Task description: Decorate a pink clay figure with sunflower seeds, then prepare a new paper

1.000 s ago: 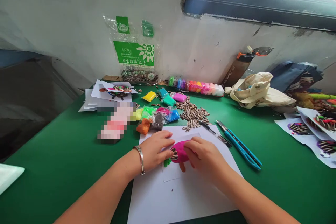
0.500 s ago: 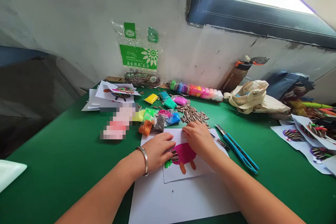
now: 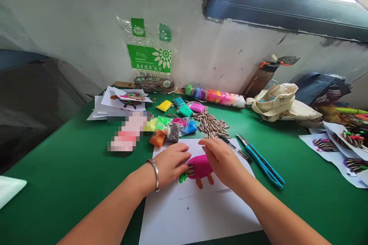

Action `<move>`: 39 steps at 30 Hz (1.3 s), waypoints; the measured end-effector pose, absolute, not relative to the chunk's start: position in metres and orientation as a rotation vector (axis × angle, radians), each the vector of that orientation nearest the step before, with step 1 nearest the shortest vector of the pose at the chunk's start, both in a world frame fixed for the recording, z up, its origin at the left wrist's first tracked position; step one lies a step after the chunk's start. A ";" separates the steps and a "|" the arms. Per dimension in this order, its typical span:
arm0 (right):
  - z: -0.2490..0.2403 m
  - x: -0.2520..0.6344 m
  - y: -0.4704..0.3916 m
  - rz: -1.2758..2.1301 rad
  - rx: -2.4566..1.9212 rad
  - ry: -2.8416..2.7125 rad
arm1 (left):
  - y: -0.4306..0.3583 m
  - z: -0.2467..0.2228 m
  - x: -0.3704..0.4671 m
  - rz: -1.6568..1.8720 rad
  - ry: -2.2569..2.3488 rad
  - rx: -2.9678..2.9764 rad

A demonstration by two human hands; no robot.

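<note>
Head view: a magenta clay figure (image 3: 200, 165) is lying on white paper (image 3: 186, 192), left hand (image 3: 171, 164) resting spread at its left, curled right hand (image 3: 224, 160) overlapping its right end; I cannot tell any pinch.

- The clay figure (image 3: 200, 168) lies on a card (image 3: 188, 191), the card on a paper sheet (image 3: 198, 222), the sheet on the table (image 3: 71, 160).
- The left hand (image 3: 171, 164) is at the figure's left end, the right hand (image 3: 221, 159) at its right.
- Behind the sheet: clay packets (image 3: 172, 132), with sunflower seeds (image 3: 212, 122) to their right.
- Right of the right hand: a pen (image 3: 236, 148), then a cutter (image 3: 263, 164).
- Behind the packets, against the wall (image 3: 86, 26): a seed bag (image 3: 149, 59).
- Behind the cloth bag (image 3: 277, 103): a bottle (image 3: 260, 78).
</note>
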State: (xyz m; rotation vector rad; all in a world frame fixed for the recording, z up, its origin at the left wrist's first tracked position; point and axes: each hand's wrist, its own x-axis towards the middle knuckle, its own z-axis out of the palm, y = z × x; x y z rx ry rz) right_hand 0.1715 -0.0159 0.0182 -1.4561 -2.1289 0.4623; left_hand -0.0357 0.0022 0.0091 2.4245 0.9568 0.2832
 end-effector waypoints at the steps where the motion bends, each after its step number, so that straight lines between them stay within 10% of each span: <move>1: 0.018 0.172 -0.019 0.536 -1.452 -2.107 | 0.002 0.009 -0.036 0.289 0.956 2.428; 9: 0.015 0.171 -0.025 1.439 -1.296 -1.825 | 0.003 0.006 -0.037 0.317 0.955 2.424; 19: 0.003 0.166 -0.017 0.545 -1.299 -2.217 | 0.003 0.007 -0.036 0.284 0.945 2.420; 39: -0.012 0.159 -0.015 0.379 -1.211 -2.364 | 0.003 0.004 -0.032 0.331 1.030 2.392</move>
